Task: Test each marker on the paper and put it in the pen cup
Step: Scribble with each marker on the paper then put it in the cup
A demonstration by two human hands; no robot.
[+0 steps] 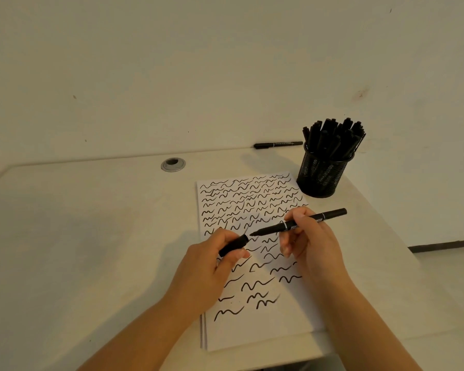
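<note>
Now slim black marker (268,229), round mesh cup (322,174)

Lying on the counter (91,236) beneath both hands: the paper (265,325). Hovering over it, the left hand (206,269) gripping the cap (233,245), the right hand (311,242) holding the marker (268,229), tip pointing at the cap. Standing beyond the right hand, the pen cup (322,175), markers inside. Lying left of the cup, behind the paper, a spare marker (277,144). Sitting far beyond the left hand, a grommet (173,164).
</note>
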